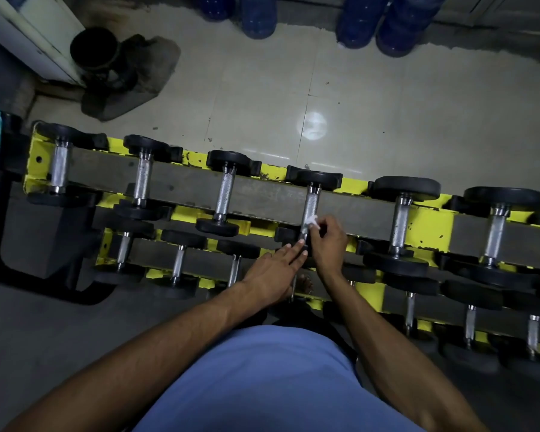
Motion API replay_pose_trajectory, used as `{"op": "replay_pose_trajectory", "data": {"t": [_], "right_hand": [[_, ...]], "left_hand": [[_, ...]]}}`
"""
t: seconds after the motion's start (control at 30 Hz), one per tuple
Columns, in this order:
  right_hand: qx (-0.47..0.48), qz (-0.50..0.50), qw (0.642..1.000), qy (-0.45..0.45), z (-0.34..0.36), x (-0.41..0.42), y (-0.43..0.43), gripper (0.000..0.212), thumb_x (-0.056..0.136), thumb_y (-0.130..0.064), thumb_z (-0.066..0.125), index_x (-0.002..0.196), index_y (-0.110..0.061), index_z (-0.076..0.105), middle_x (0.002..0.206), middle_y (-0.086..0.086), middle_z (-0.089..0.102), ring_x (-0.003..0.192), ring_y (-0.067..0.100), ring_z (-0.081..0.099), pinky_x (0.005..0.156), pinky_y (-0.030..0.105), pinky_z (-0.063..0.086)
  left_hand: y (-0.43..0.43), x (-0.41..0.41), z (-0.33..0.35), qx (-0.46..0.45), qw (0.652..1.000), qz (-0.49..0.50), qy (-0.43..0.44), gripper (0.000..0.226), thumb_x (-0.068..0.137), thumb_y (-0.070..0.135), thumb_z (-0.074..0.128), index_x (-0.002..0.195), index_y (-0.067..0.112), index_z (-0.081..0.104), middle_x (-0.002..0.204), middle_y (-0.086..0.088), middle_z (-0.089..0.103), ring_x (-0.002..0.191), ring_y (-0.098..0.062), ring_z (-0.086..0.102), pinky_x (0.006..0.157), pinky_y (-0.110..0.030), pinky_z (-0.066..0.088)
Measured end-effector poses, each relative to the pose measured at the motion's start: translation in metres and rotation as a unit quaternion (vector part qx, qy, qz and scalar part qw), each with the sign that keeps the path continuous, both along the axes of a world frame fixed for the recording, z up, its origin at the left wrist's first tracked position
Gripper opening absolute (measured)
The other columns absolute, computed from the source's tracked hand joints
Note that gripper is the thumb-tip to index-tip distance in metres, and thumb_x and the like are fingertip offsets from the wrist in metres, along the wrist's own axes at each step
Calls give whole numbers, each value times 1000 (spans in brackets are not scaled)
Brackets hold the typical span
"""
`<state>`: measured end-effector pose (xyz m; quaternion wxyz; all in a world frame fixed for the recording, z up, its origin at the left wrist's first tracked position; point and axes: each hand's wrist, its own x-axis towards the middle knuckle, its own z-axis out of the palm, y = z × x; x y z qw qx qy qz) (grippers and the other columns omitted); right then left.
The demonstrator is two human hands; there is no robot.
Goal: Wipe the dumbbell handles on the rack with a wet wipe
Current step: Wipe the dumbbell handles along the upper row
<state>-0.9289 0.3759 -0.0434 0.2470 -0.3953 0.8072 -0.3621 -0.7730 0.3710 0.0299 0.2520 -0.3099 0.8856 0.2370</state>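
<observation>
The right hand (326,241) pinches a small white wet wipe (313,220) and presses it on the near end of a shiny dumbbell handle (310,207). The left hand (275,269) lies flat and open, just beside the right hand, with its fingertips (300,242) touching the black weight at the near end of that same dumbbell. It looks like it is keeping the dumbbell from rolling.

This handle sits on the top row of the yellow rack (430,227), the fourth one from the rack's left end. So the step now is rubbing this handle clean. I think the far part of the handle is not done yet, so the wipe should slide up along it next.

The black weights at both ends of the handle are close, so the wipe has only a short path. More handles wait on both sides of this one and on the lower rows. Behind the rack the tiled floor (387,104) is open.
</observation>
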Motion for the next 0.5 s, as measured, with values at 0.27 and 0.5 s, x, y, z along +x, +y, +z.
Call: {"op": "replay_pose_trajectory", "data": {"t": [0.27,0.5], "right_hand": [[41,-93,995,3,16,-24,-72,20,96,-26,62,86,-12,72,81,5,72,74,24,64,62,32,42],[99,-12,994,54,12,7,17,25,99,-32,60,90,-15,76,82,5,74,71,23,66,59,26,32]], "left_hand": [[0,-1,1,-3,1000,-3,-7,90,99,24,59,167,14,0,172,-8,-19,160,-29,7,124,-46,29],[6,0,0,0,1000,16,3,89,99,22,58,167,13,1,173,-8,-16,160,-29,9,123,-46,29]]}}
